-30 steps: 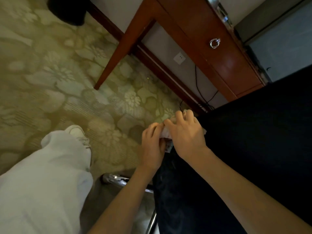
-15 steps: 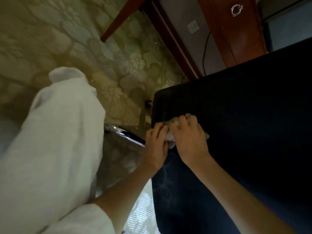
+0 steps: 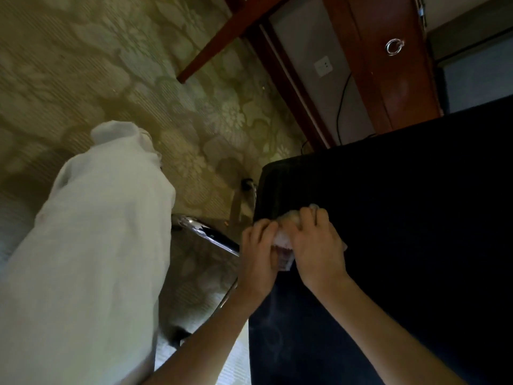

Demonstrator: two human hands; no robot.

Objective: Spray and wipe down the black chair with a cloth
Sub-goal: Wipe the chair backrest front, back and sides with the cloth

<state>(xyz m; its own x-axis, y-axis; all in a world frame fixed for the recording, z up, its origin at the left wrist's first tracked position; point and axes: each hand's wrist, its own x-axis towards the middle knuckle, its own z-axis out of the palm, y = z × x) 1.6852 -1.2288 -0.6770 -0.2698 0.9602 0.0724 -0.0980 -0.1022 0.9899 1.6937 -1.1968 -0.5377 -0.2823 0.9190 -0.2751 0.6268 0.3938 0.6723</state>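
Wiping is the step in hand: the left hand (image 3: 258,250) and the right hand (image 3: 317,243) curl their fingers on the cloth (image 3: 282,241), pressed to the left edge of the black chair (image 3: 402,245), centre of the frame. Next the cloth probably must slide across the seat. A chrome tube (image 3: 211,235) lies just left; a wooden desk (image 3: 388,84) stands upper right.

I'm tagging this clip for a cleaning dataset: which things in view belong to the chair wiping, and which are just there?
Part of the job: black chair; cloth; left hand and right hand, both holding the cloth on the seat.
Just there: wooden desk; wall socket; cable; carpet.
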